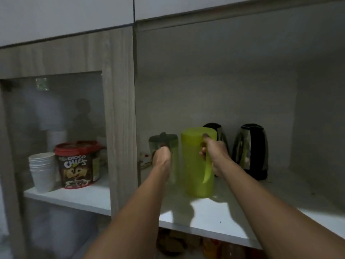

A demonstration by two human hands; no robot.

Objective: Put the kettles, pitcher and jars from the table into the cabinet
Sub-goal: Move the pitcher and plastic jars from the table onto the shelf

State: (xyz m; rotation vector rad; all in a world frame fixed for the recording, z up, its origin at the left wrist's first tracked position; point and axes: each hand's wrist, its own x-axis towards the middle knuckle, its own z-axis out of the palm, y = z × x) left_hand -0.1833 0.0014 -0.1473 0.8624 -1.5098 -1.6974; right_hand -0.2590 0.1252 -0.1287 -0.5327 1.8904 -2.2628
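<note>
lime-green pitcher (196, 165), black-and-steel kettles (251, 152), red-lidded tub (78, 165), white cups (43, 171)

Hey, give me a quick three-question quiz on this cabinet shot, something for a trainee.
1. True or false: the right hand grips the green pitcher by its handle.
2. How many kettles stand on the shelf? A one, B two, C three.
3. Fill in: the left hand holds a clear jar with a dark ____.
Key: 1 true; 2 B; 3 lid.
</note>
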